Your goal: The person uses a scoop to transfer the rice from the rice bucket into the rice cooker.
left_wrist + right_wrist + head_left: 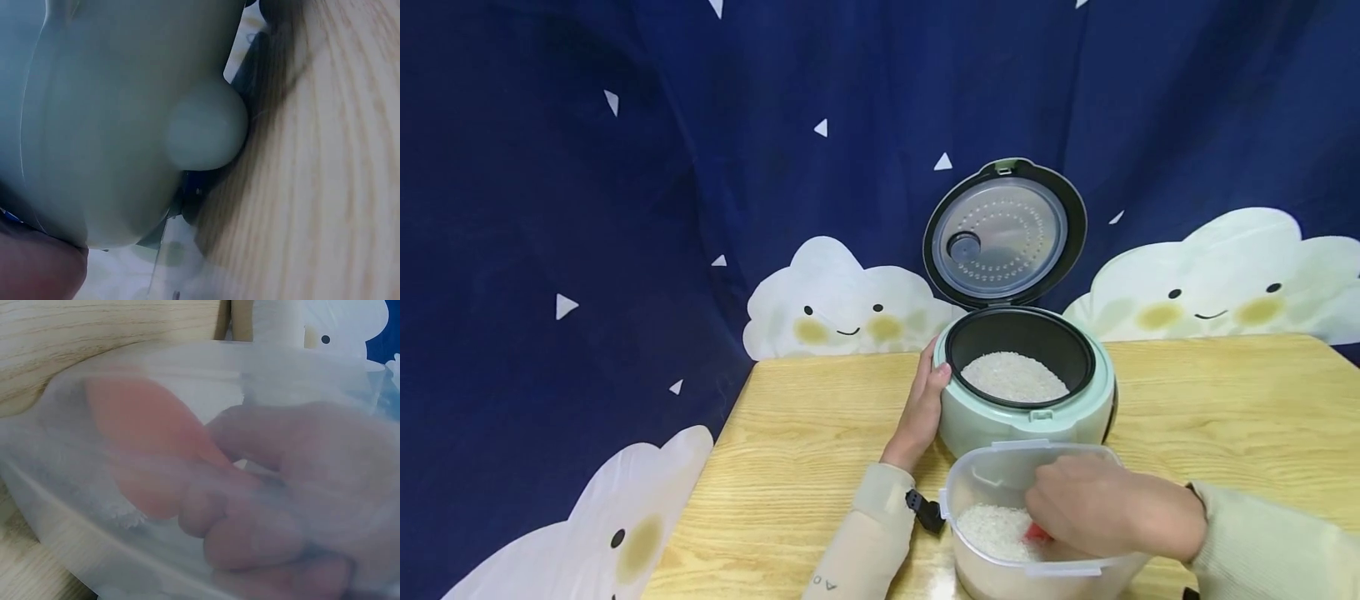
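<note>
A pale green rice cooker (1000,427) stands with its lid raised, and white rice (1013,377) lies in its dark inner pot. My left hand (917,417) rests against the cooker's left side, thumb close to the rim. In the left wrist view the cooker's rounded side and foot (209,125) fill much of the picture. Just in front is a clear plastic container (1000,575) of rice (988,529). Inside it my right hand (1086,504) grips a red scoop (1037,533). Through the cloudy wall, the right wrist view shows the scoop's bowl (144,437) and curled fingers.
The cooker's open lid (1003,233) leans back near a dark blue curtain (850,67) with cloud and triangle prints. Everything stands on a light wooden table (790,450). A black wrist camera (925,510) on the left sleeve sits close to the container's left rim.
</note>
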Available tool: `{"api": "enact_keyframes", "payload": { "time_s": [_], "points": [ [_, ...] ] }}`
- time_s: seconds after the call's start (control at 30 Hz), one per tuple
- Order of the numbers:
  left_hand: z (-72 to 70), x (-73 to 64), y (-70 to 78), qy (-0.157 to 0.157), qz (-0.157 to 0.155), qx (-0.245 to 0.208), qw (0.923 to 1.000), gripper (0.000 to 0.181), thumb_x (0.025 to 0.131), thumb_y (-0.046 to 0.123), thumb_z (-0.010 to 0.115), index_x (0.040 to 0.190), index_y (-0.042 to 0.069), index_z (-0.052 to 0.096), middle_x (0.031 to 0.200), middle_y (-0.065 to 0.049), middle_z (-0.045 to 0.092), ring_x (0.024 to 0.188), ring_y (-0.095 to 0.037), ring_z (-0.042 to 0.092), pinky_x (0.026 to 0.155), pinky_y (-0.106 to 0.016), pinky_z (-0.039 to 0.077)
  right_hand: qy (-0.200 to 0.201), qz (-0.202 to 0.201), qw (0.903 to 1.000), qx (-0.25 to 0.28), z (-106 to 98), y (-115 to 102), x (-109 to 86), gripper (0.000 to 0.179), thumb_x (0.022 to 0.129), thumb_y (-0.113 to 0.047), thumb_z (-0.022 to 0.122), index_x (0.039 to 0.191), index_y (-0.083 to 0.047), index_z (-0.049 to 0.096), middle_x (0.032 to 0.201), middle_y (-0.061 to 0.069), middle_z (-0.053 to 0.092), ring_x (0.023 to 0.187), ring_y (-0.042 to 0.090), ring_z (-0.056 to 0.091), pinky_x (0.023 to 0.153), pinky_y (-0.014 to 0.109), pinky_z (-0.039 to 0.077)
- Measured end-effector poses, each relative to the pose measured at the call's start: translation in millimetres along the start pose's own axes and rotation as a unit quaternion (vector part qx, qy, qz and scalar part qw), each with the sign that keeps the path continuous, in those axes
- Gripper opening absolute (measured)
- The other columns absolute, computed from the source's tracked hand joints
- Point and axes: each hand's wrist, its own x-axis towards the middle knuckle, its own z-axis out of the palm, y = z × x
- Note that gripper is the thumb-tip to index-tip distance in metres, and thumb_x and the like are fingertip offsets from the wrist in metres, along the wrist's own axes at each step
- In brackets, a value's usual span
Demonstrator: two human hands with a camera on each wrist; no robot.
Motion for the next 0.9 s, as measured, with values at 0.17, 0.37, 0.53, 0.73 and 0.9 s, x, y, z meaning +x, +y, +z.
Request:
{"api": "enact_keyframes", "payload": {
  "time_s": [0.17, 0.37, 0.53, 0.73, 0.9],
  "points": [
    [-0.1, 0.7, -1.7, -0.002, 0.010, 0.005, 0.9999, 0.065, 0.099, 0.042, 0.036, 0.163, 0.031, 0.026, 0.170, 0.003, 0.031, 0.156, -0.021, 0.031, 0.130, -0.048, 0.019, 0.022, 0.014, 0.9996, 0.004, 4.1, -0.5, -1.0, 0.049, 0.075, -0.042, 0.081, 0.051, -0.027, 0.041, 0.049, -0.011, 0.038, 0.045, 0.010, 0.028, 0.041, 0.030, 0.018],
    [-0.6, 0.2, -1.0, -0.004, 0.023, 0.010, 0.9997, 0.067, 0.099, 0.041, 0.035, 0.164, 0.029, 0.025, 0.170, 0.001, 0.031, 0.156, -0.022, 0.031, 0.130, -0.048, 0.019, 0.031, 0.008, 0.9992, 0.023, 6.1, 0.5, -1.5, 0.045, 0.075, -0.040, 0.080, 0.052, -0.027, 0.043, 0.050, -0.011, 0.039, 0.044, 0.011, 0.030, 0.042, 0.029, 0.018],
    [-1.2, -0.5, -1.0, -0.003, 0.024, 0.011, 0.9997, 0.067, 0.099, 0.041, 0.034, 0.164, 0.028, 0.024, 0.170, 0.000, 0.030, 0.156, -0.023, 0.030, 0.130, -0.049, 0.018, 0.031, -0.006, 0.9989, 0.034, 5.2, 1.3, 0.1, 0.046, 0.080, -0.042, 0.079, 0.054, -0.027, 0.044, 0.048, -0.012, 0.038, 0.043, 0.009, 0.031, 0.043, 0.027, 0.019],
    [-1.5, -0.8, -1.2, -0.002, 0.021, 0.011, 0.9997, 0.066, 0.100, 0.041, 0.034, 0.164, 0.028, 0.024, 0.170, 0.001, 0.030, 0.156, -0.022, 0.030, 0.130, -0.049, 0.018, 0.014, 0.016, 0.9943, 0.104, 1.4, -0.4, 2.6, 0.051, 0.084, -0.039, 0.074, 0.052, -0.026, 0.036, 0.049, -0.017, 0.021, 0.046, 0.004, 0.021, 0.044, 0.025, 0.014],
    [-0.7, -0.2, 0.0, -0.002, 0.022, 0.010, 0.9997, 0.066, 0.100, 0.040, 0.034, 0.164, 0.028, 0.024, 0.170, 0.001, 0.030, 0.156, -0.022, 0.030, 0.130, -0.049, 0.018, 0.016, 0.020, 0.9909, 0.132, 0.4, -2.3, 3.8, 0.052, 0.084, -0.040, 0.073, 0.051, -0.027, 0.035, 0.050, -0.019, 0.017, 0.047, 0.001, 0.017, 0.043, 0.023, 0.011]
  ]
}}
